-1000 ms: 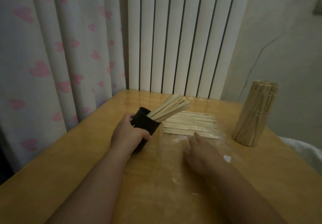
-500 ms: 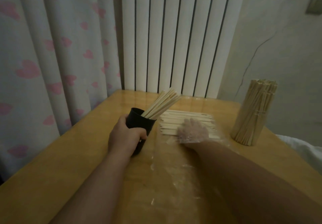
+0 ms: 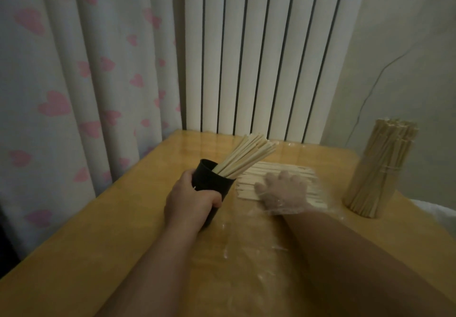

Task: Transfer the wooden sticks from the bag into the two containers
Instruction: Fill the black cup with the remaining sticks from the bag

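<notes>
My left hand (image 3: 190, 203) grips a black cup (image 3: 212, 183) that leans to the right on the wooden table (image 3: 98, 242). A bunch of wooden sticks (image 3: 249, 155) pokes out of the cup. A clear plastic bag (image 3: 259, 255) lies flat on the table with a layer of sticks (image 3: 249, 181) at its far end. My right hand (image 3: 283, 193) is inside the bag, under the film, with its fingers spread flat over those sticks. At the right stands a second container (image 3: 377, 171) packed full of upright sticks with a band around them.
A white ribbed radiator (image 3: 246, 57) rises behind the table's far edge. A curtain with pink hearts (image 3: 74, 82) hangs along the left edge. A grey wall is to the right, and something white (image 3: 434, 213) lies past the table's right edge.
My right hand has gone from the bag's mouth into the bag and forward onto the flat sticks. My left hand has kept hold of the tilted black cup.
</notes>
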The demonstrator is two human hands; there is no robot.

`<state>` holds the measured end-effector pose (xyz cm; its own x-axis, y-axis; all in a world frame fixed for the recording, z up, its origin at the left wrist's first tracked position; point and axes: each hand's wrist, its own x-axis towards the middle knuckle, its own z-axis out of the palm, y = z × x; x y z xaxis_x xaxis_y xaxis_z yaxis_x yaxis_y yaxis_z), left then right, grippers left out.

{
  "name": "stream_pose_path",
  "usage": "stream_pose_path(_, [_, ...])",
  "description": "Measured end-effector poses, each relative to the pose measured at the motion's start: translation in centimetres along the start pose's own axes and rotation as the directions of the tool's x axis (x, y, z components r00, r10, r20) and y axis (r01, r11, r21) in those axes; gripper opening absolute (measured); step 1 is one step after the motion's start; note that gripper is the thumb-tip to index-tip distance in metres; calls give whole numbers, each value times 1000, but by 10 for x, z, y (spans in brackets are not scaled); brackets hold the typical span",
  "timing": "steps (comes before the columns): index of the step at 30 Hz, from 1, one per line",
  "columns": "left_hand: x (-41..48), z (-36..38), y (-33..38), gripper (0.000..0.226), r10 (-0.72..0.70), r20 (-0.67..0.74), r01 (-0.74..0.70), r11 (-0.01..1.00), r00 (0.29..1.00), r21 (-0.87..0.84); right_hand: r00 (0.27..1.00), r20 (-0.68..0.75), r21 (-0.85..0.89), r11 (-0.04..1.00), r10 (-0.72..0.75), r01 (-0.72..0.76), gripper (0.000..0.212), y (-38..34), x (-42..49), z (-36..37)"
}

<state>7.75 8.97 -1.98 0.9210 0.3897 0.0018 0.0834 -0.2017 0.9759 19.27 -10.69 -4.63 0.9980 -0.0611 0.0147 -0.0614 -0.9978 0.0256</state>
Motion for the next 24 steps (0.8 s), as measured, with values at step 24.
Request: stream_pose_path(24, [-13,-4,6,73,29,10,-29,999,1000,31,996,-22,139,987,-83,85,45,12,-108,1])
